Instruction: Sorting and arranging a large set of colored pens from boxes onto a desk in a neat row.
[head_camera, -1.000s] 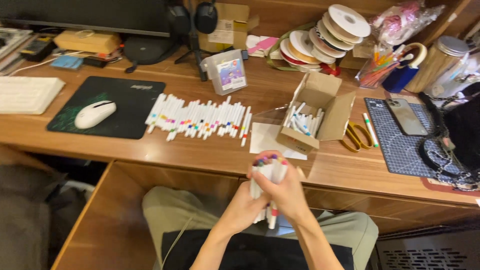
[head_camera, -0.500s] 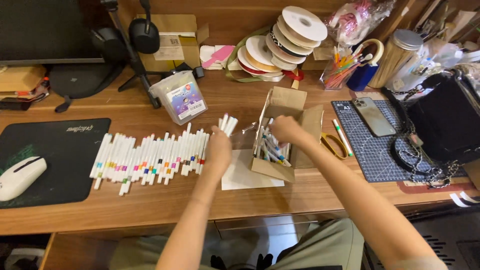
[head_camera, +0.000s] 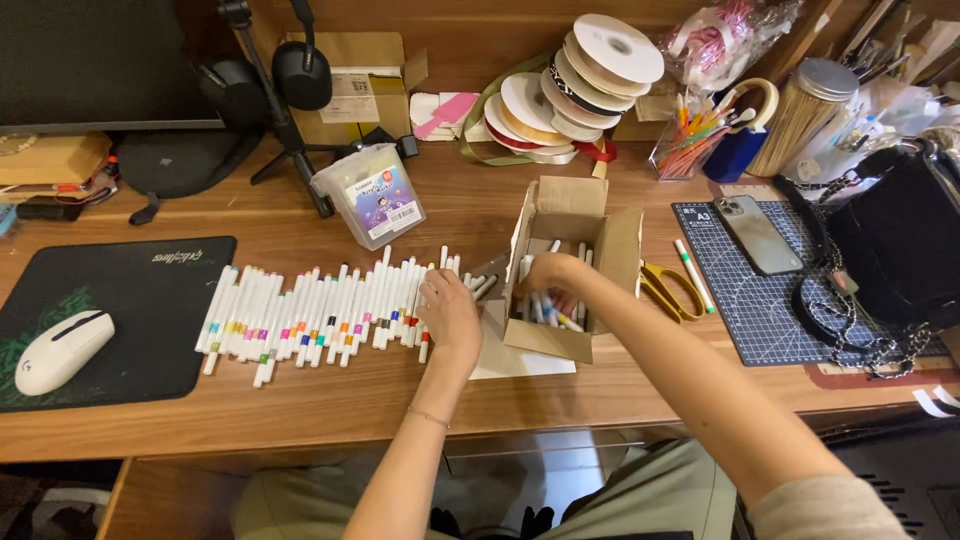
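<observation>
Where the desk begins at the left, one white computer mouse (head_camera: 62, 349) rests on one black mouse pad (head_camera: 105, 320), whose right edge stops just short of a row of white markers (head_camera: 320, 305). These markers lie side by side, coloured caps toward the desk's front edge; they are too many and too closely packed to count surely, a few dozen at least. Behind the row stands one clear plastic marker tub (head_camera: 370, 195), tilted, beside the foot of one black stand (head_camera: 285, 130).

At the row's right end the left hand (head_camera: 450, 315) lies palm down, fingers curled over the last markers; whether it grips any I cannot tell. A white paper sheet (head_camera: 515, 360) lies under the hand's right side and runs beneath one open cardboard box (head_camera: 572, 270). The right hand (head_camera: 550, 275) reaches down into this box, fingers bent among several upright markers there; its hold is hidden by the box wall.

Right of the box lie one pair of yellow-handled scissors (head_camera: 668, 290) and one lone marker (head_camera: 694, 275), the latter on the edge of one dark cutting mat (head_camera: 770, 320), which carries one phone (head_camera: 757, 233). One black bag with a chain strap (head_camera: 895, 250) crowds the far right. Bare wood shows along the front edge below the marker row.
</observation>
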